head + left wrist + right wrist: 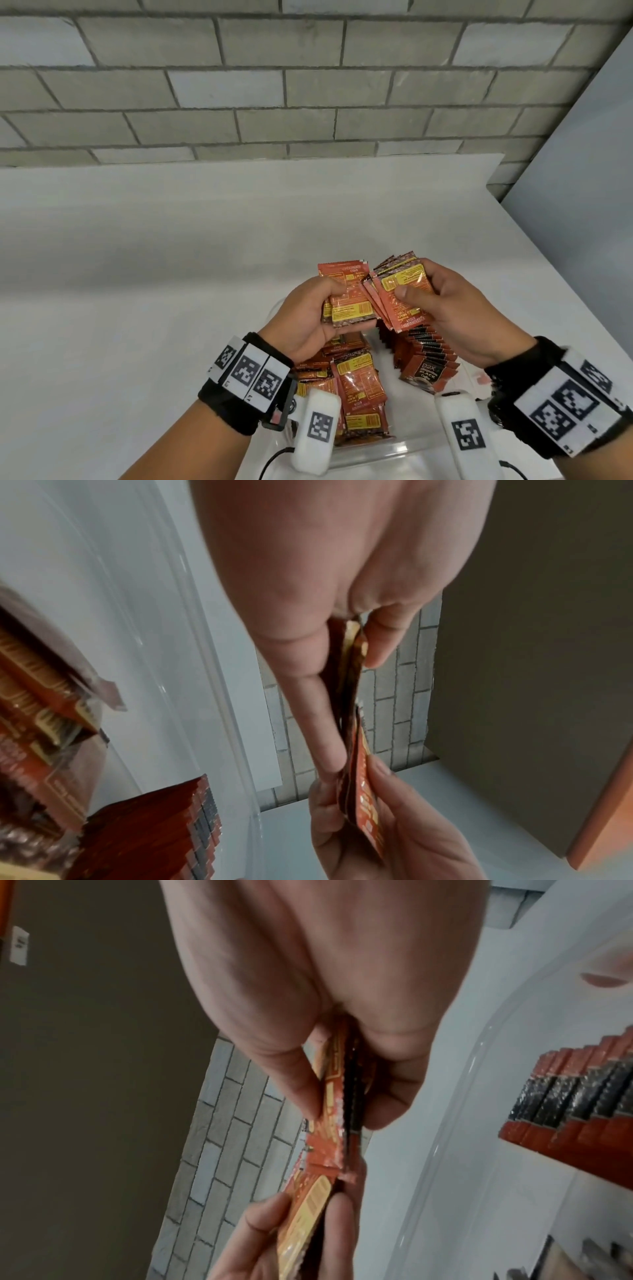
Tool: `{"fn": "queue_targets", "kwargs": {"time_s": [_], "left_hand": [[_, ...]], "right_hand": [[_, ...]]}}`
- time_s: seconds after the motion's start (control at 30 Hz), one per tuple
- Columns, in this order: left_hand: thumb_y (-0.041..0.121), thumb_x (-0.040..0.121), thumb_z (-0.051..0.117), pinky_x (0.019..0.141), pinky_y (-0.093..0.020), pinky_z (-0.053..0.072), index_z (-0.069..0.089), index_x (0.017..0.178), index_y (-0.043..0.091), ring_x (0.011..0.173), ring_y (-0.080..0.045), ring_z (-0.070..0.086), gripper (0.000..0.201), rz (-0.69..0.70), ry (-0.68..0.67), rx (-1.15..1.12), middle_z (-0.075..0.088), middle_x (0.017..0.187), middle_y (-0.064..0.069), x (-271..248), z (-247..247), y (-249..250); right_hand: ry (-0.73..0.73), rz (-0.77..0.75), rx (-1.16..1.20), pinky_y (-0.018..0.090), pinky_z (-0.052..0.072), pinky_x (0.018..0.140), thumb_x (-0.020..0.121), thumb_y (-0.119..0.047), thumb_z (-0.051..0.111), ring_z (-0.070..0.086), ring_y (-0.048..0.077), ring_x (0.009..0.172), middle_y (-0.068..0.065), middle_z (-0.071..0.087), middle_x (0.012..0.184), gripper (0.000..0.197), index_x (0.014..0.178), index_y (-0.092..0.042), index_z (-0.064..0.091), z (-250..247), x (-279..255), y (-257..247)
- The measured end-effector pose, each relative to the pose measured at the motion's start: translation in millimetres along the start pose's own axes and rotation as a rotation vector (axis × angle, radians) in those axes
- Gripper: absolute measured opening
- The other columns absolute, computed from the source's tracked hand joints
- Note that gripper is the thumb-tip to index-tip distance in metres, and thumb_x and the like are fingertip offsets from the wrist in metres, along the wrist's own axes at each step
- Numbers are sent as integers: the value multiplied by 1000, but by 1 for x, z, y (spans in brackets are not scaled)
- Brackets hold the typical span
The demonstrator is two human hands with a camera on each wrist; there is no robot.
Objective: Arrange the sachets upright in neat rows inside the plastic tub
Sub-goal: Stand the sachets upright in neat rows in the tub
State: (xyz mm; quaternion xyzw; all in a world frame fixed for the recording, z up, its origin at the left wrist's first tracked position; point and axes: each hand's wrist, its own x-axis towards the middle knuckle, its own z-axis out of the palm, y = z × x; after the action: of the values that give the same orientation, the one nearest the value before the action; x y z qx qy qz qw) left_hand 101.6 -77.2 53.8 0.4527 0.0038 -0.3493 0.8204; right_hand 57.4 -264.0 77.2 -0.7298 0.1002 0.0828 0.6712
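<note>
- Sachets (pixel 346 297) in a small red stack are pinched by the left hand (pixel 308 318), thumb on the front.
- Right hand (pixel 442 308) grips a fanned bunch of sachets (pixel 399 291), touching the left stack, above the plastic tub (pixel 394 448).
- Inside the tub, a row (pixel 424 356) stands at right; loose sachets (pixel 356 387) lie piled at left.
- Tub rests on the white tabletop (pixel 137 274).

Inside the clear plastic tub (pixel 394 448), a bare strip of floor runs between a loose heap of sachets (pixel 356 387) on the left and a leaning row of sachets (pixel 424 359) on the right, while the white bench (pixel 137 274) beyond the tub lies open up to a brick wall (pixel 274 85).
</note>
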Motion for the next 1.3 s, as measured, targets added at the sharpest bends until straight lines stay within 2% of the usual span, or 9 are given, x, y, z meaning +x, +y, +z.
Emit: {"fn": "queue_targets", "kwargs": {"time_s": [0.17,0.3,0.4,0.57,0.8,0.93,1.07,1.2,1.3], "left_hand": [[8,92,53,71,-31,60,63,102,14,87,-16,71,15,114,4,198,75,93,-2,2,-5,1],[14,85,61,68,-32,59,64,105,14,93,-18,71,20,163,30,285,74,100,-4,2,-8,4],[16,79,66,69,-33,60,65,105,12,92,-21,71,26,178,50,331,73,101,-8,2,-9,7],[8,86,65,64,-32,60,66,103,11,89,-22,71,18,198,95,353,73,100,-11,2,-9,7],[4,84,66,70,-35,59,65,108,8,97,-25,70,25,177,50,340,72,106,-12,2,-1,-1],[23,77,67,78,-39,59,63,113,17,103,-21,67,37,121,-48,321,71,111,-4,-5,1,2],[35,78,62,83,-44,57,59,121,26,112,-17,63,45,55,-96,275,68,117,3,-10,4,3],[38,80,58,82,-45,57,57,126,18,103,-19,66,51,2,-96,186,67,117,-4,-9,13,3],[30,79,57,74,-38,58,63,115,14,91,-20,68,39,-13,-102,43,70,103,-8,-7,13,2]], "right_hand": [[-11,87,210,34,53,84,87,-6,55,68,22,89,13,71,106,30,117,-6,56,2,2,1],[-28,127,283,36,52,84,80,-8,58,68,21,85,14,70,107,38,117,-5,57,-1,3,0],[-52,163,313,32,56,77,74,-11,59,69,21,83,15,71,105,40,114,-5,60,-1,3,-1],[27,187,418,31,57,74,82,-6,57,70,20,79,15,72,101,33,114,-3,61,-1,3,1],[24,147,240,36,50,89,89,-10,55,66,26,98,12,70,109,32,121,-9,58,14,-1,1],[21,91,236,41,46,98,79,-20,59,63,30,107,13,68,113,46,123,-9,56,18,-3,-2],[-7,23,323,38,47,97,80,-18,56,62,27,109,13,68,115,45,124,-8,56,27,-4,-9],[-67,-61,34,30,50,93,94,-24,50,62,16,110,1,66,116,29,123,-21,53,45,-6,-10],[4,-140,-437,38,42,104,88,-50,47,43,17,127,-2,42,134,45,130,-33,47,47,-5,-10]]}}
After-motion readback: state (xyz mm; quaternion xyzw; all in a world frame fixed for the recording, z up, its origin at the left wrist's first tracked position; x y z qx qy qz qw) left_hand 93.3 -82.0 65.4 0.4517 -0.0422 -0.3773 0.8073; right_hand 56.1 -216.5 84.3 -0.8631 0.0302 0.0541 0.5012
